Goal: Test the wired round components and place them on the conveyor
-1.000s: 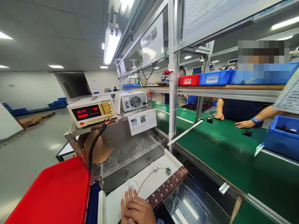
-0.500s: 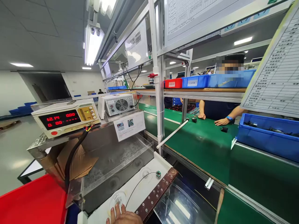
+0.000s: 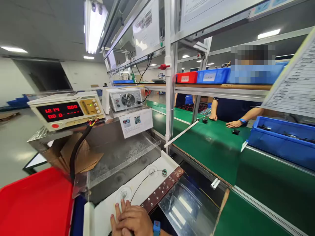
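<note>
At the bottom of the view my left hand lies over the white work surface, its fingers stretched out just below a clear round disc. Across it lies my right hand, with a blue wrist strap on its wrist. The right fingers reach over the left hand with no held object visible; the undersides of both hands are hidden. A thin black wire runs from near the hands up to a small round green circuit board.
A brown strip with metal studs edges the work surface. Left are a red tray and a power supply with lit red digits. A co-worker's hands rest on the green bench, near a blue bin.
My right hand with the blue strap has come into view, over my left hand. The camera view has shifted slightly; the board and wire stay in place on the surface.
</note>
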`<state>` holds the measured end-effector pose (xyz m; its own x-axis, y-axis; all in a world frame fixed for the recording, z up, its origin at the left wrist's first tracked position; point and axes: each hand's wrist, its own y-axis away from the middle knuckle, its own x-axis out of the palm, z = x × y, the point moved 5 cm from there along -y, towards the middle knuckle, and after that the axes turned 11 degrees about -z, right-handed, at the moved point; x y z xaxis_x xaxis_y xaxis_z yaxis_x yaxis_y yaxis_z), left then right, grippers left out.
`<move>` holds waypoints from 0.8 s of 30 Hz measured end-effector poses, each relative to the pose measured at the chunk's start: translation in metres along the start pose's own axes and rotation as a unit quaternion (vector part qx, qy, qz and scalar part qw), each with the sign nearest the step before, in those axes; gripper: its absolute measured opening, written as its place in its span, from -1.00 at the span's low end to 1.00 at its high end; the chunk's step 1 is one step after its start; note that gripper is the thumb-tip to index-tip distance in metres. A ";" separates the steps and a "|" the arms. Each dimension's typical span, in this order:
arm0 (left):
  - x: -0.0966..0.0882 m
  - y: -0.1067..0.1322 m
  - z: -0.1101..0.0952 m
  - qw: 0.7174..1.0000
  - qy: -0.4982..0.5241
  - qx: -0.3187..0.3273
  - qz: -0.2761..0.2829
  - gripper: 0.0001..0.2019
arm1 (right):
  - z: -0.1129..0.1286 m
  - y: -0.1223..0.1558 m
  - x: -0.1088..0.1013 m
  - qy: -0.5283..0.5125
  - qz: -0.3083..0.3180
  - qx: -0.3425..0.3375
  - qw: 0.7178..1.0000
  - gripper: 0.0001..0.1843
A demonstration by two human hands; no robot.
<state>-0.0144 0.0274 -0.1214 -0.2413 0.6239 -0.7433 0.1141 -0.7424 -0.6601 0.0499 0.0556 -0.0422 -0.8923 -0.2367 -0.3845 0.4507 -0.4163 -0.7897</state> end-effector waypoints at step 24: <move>-0.090 -0.064 -0.018 0.981 -0.024 -0.125 0.145 -0.48 | -0.116 -0.063 -0.145 0.366 0.033 0.305 0.879 -0.56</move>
<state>0.0173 0.0229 -0.0146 -0.2080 0.3777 -0.9023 0.4154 -0.8010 -0.4311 0.1477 0.2183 0.0075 -0.5417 0.2562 -0.8006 0.2349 -0.8684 -0.4368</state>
